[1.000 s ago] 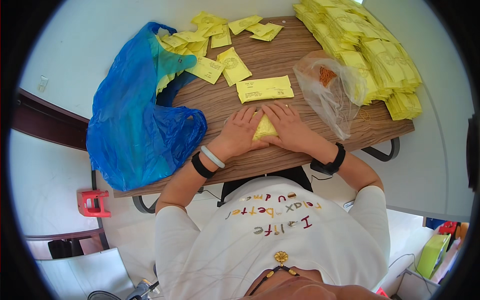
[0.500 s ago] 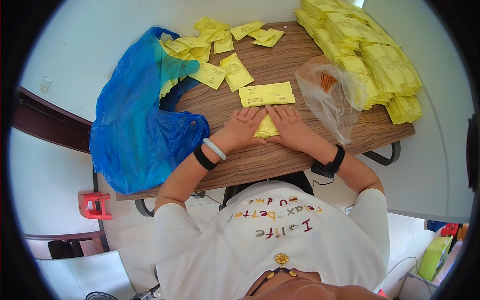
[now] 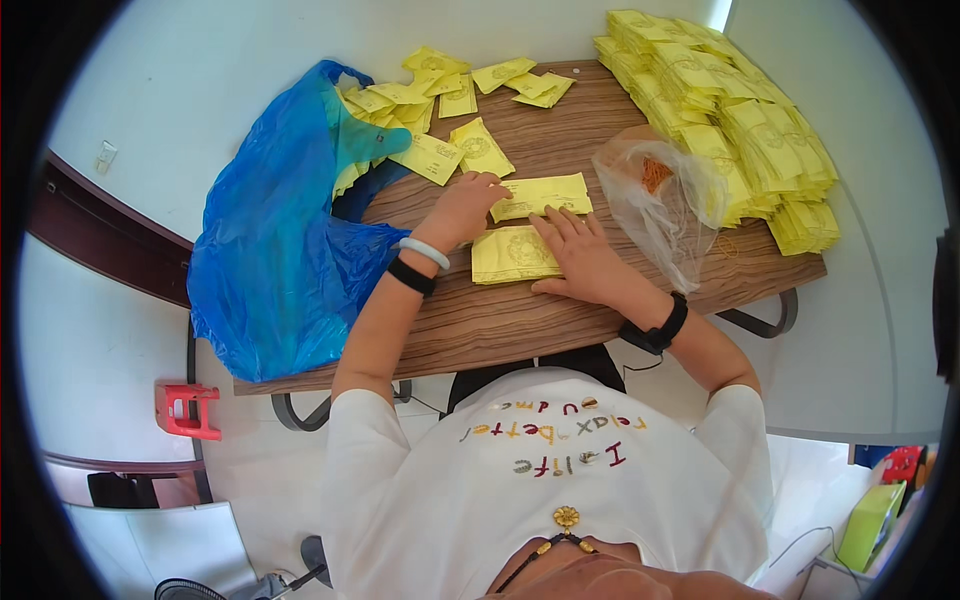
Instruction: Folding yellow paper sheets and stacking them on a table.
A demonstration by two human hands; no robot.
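A yellow paper packet [image 3: 515, 254] with a round printed emblem lies flat on the table before me. Across its right end rests my right hand [image 3: 592, 262], open, with its fingers spread and their tips reaching the near edge of a second yellow packet [image 3: 545, 196] just beyond. My left hand [image 3: 466, 210] is off the nearer packet. Its slightly bent fingers are at the left end of the farther packet, apart and with no held thing visible; whether they touch it I cannot tell. Loose yellow packets [image 3: 481, 147] lie just past the left hand.
A blue plastic bag [image 3: 270, 240] with yellow packets in its mouth covers the wood-grain table's [image 3: 440, 330] left side. On the right, a clear bag [image 3: 655, 210] holds orange rubber bands [image 3: 656, 175]. Behind it rise stacked packet bundles [image 3: 740, 110]. A red stool [image 3: 187, 410] stands at lower left.
My left hand has left the nearer packet and moved forward and left to the farther one. The nearer packet now shows more fully and lies farther left; my right hand stays on it.
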